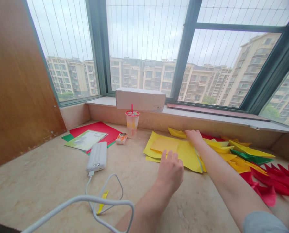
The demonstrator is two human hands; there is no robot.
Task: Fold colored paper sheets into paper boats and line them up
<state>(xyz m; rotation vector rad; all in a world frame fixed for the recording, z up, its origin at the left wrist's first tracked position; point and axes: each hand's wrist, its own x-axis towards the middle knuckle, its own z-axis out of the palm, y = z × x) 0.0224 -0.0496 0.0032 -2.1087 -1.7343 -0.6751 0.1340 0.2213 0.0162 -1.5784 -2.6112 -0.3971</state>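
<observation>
Yellow paper point(188, 155) lies in a loose stack on the stone ledge point(49, 181), its right edge hidden beneath the forearm point(222, 174). The right hand point(194, 136) lies flat, fingers together, on the far corner; the left hand point(170, 170) touches the near edge, its grip impossible to tell from behind. A smaller, deeper-yellow sheet point(165, 145) tops the stack. Red pieces point(277, 184) run off frame.

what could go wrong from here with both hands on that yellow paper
1. The drink cup stands just left of the yellow sheets. A sideways sweep of the left hand might tip it and wet the paper.
2. The white cable loops near the left forearm and could snag, dragging the power bank.
3. The right hand is on the far edge, and the stacked sheets may slide out of line.
</observation>
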